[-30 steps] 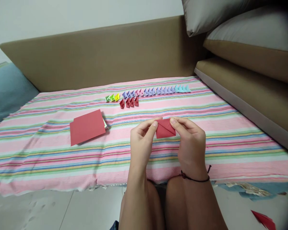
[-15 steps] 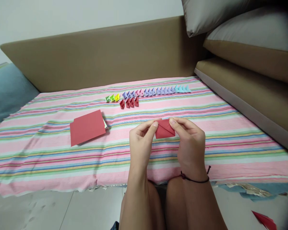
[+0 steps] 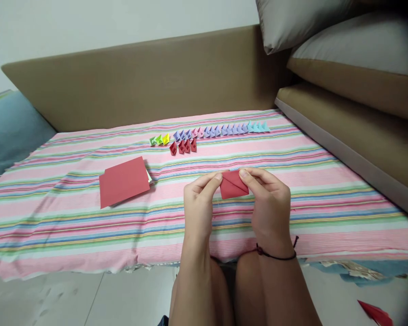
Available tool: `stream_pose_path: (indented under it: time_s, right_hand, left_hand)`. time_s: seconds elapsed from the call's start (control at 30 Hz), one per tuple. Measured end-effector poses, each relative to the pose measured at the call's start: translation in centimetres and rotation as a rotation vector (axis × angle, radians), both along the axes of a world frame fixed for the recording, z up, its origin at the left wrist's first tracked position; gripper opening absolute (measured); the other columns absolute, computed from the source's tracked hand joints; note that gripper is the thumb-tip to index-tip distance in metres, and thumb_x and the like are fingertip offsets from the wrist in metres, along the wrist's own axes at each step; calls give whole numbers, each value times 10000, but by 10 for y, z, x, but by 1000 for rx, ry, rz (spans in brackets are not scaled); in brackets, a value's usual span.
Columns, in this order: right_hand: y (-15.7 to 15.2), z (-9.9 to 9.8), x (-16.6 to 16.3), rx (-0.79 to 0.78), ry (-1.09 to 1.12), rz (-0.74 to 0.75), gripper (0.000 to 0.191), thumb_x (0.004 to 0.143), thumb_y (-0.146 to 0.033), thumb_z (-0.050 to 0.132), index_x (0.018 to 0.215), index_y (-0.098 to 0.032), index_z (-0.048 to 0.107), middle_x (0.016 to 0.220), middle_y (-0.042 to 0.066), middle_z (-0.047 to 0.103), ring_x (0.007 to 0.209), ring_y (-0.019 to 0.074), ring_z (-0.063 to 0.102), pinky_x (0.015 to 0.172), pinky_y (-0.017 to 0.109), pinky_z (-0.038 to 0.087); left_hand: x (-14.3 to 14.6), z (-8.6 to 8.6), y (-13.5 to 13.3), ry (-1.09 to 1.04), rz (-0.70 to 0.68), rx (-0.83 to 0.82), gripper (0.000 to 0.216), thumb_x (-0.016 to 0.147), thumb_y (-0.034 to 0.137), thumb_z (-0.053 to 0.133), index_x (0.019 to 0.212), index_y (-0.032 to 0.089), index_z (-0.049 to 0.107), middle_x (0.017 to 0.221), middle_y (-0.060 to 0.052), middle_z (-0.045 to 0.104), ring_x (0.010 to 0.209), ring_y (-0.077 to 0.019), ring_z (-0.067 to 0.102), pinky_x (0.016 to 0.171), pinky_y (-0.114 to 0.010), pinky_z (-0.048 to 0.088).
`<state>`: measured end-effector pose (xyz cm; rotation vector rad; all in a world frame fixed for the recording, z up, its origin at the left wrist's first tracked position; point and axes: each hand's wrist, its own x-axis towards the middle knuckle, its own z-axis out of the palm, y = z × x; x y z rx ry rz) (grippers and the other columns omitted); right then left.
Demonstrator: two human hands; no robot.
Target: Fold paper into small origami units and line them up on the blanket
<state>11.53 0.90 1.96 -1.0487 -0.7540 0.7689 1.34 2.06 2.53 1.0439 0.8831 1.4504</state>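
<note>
A small piece of folded red paper is held up above the striped cloth, with a diagonal fold line across its face. My left hand pinches its upper left corner between thumb and fingers. At the upper right corner, my right hand grips it the same way, thumb in front. The fingers behind the paper are partly hidden. Beyond the hands, several folded red paper pieces stand in a short row. Behind them runs a longer row of folded pieces in purple, pink, light blue, green and yellow.
A stack of red paper sheets lies to the left on the striped cloth. A brown backrest borders the far side, and cushions are piled on the right. A red paper piece is on the floor, lower right.
The folded red paper has tilted slightly, its lower edge now a little lower. Both hands keep their pinch and have barely moved.
</note>
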Motion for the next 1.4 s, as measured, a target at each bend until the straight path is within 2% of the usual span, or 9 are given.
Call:
stream_pose_path:
  time_s: [0.17,0.33,0.53,0.83,1.1,1.2,1.27,1.33,1.4]
  right_hand:
    - [-1,-1,2,7,-101,-18,43,737,-245,705,748,-204,713,754,-9,692,767,151,621,764,302,480]
    - [-3,0,4,43,-230,6,48,761,-234,677,736,-202,703,769,1,692,776,167,624,770,324,482]
    - [-5,3,5,49,-375,24,43,765,-211,675,739,-198,707,767,7,693,783,170,632,768,319,480]
    - [-4,1,8,43,-400,23,35,771,-212,671,754,-201,699,783,6,697,798,175,638,781,329,488]
    - [-4,1,10,72,-637,62,49,771,-180,663,758,-216,694,772,-8,699,797,171,638,817,342,473]
    - [-3,-1,10,39,-496,158,224,799,-220,643,1023,-237,651,785,-11,708,824,176,653,887,379,462]
    - [-1,-3,10,23,-379,276,345,804,-265,643,1144,-244,585,899,13,716,931,189,649,931,400,453]
    - [1,-6,9,-2,-317,361,371,770,-309,679,1123,-242,588,1080,47,682,1072,210,604,974,413,437]
    - [3,-8,6,-57,-268,351,412,713,-331,728,1092,-237,596,1201,64,626,1163,228,549,1005,426,420]
  left_hand:
    - [-4,1,1,120,11,38,233,820,322,579,878,169,744,860,-60,720,820,-175,625,774,-284,451]
    - [-5,4,-1,376,103,80,161,660,258,749,792,175,708,778,-28,706,725,-152,603,664,-257,442]
    - [-8,11,-4,337,69,33,68,653,200,751,648,174,688,661,-3,675,661,-131,584,624,-250,439]
    - [-15,1,0,311,14,25,100,738,257,685,724,166,722,732,-41,715,723,-164,611,708,-291,472]
    - [-20,4,2,562,-72,103,83,715,232,699,782,184,711,797,-26,712,772,-164,625,707,-268,445]
    - [-23,1,2,483,-58,37,56,712,216,691,746,173,704,753,-27,704,732,-161,621,676,-263,452]
    - [-26,-2,3,362,-39,-20,92,707,227,696,774,164,704,778,-38,712,728,-163,625,671,-266,468]
    - [-27,-4,4,239,-1,-51,139,701,244,706,807,154,705,810,-50,720,736,-166,633,679,-270,482]
    - [-28,-6,5,150,44,-65,167,689,250,718,818,146,704,815,-55,723,737,-166,638,686,-270,489]
